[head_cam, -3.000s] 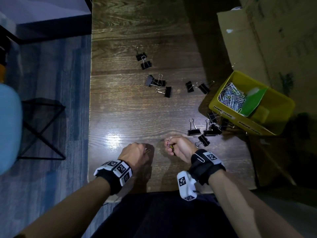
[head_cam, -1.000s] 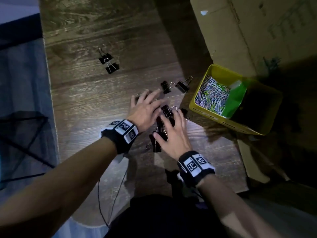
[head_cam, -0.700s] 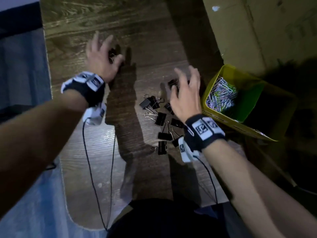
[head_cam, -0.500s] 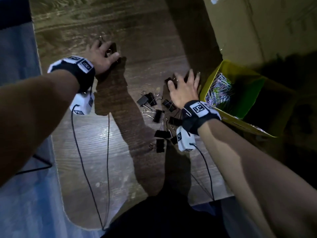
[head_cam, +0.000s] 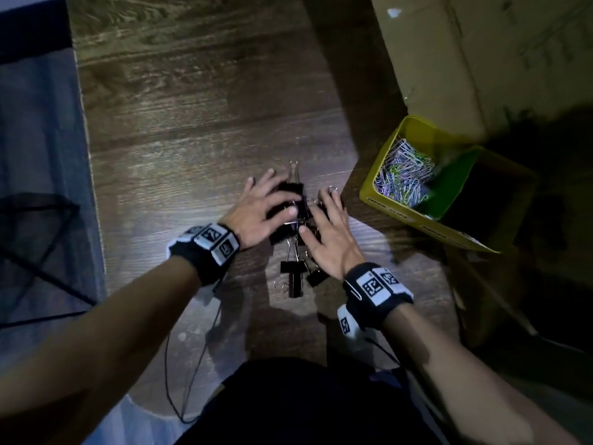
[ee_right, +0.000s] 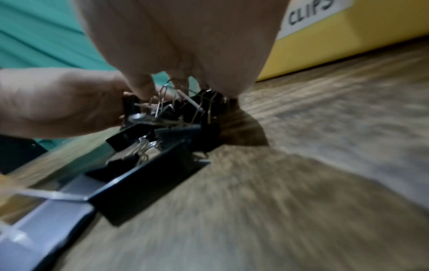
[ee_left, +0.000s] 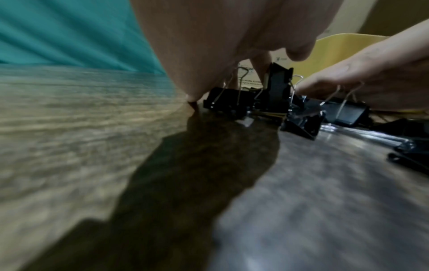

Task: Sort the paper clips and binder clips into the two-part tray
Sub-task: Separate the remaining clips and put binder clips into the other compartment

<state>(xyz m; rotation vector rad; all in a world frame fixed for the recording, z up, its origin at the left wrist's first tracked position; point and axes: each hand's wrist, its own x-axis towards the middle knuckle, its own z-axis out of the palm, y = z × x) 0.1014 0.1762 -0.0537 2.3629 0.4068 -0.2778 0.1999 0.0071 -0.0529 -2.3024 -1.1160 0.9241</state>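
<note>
Several black binder clips (head_cam: 296, 200) lie bunched in a pile on the wooden table, with a few more (head_cam: 292, 277) just nearer me. My left hand (head_cam: 272, 200) and right hand (head_cam: 324, 216) lie flat, fingers spread, on either side of the pile and partly over it. In the wrist views the clips (ee_left: 276, 91) (ee_right: 176, 124) are pressed between both hands' fingers. The yellow two-part tray (head_cam: 385, 207) stands to the right. Its left part holds coloured paper clips (head_cam: 401, 175) beside a green divider (head_cam: 449, 184); its right part is dark.
A large cardboard box (head_cam: 465, 59) stands behind the tray at the back right. The table's left edge (head_cam: 93, 187) borders blue floor. A thin cable (head_cam: 192, 348) runs from my left wrist toward my lap.
My left hand came back from the far left and my right hand drew in from beside the tray, sweeping the scattered binder clips together into one pile.
</note>
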